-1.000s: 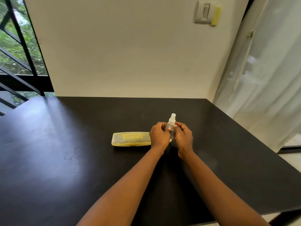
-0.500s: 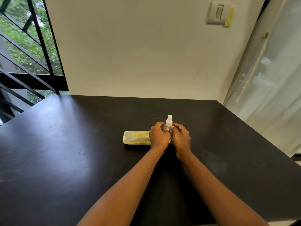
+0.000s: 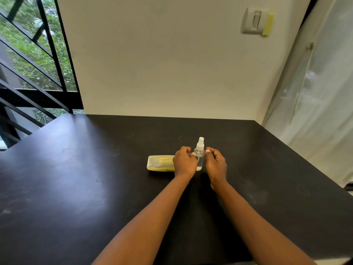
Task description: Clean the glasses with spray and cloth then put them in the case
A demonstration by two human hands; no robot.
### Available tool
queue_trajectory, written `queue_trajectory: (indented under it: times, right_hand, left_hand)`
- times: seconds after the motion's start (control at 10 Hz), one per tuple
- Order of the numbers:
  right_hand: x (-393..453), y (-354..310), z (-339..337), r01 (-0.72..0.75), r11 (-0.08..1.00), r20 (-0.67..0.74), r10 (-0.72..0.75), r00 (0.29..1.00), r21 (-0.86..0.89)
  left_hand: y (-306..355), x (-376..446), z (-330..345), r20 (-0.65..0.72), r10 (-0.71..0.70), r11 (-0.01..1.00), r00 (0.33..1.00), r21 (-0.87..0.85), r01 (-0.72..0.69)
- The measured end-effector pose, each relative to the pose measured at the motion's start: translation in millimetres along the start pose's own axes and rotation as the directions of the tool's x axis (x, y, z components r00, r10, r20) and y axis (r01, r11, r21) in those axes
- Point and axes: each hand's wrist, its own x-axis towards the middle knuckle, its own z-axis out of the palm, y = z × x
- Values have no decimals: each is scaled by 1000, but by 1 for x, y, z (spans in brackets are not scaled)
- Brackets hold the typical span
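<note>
Black table, shiny, close up. Two bare arms stretched over it. Left hand with curled fingers by the clear spray bottle, touching it or not, hard to tell. Right hand curled just beside it. Bottle upright between both hands. Yellow glasses case flat, left of them, lid down. Pale wall and light switch far back.

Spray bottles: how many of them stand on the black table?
1. The small clear plastic spray bottle stands upright between both hands, right of the yellow plastic glasses case. None seems hidden.
</note>
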Motion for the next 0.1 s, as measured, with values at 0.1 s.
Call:
queue_trajectory:
  times: [0.1]
  right_hand:
    - [0, 1, -3, 37, 997, -120, -44, 992, -64]
  left_hand:
    - [-1, -1, -8, -37, 24, 999, 999, -22, -25]
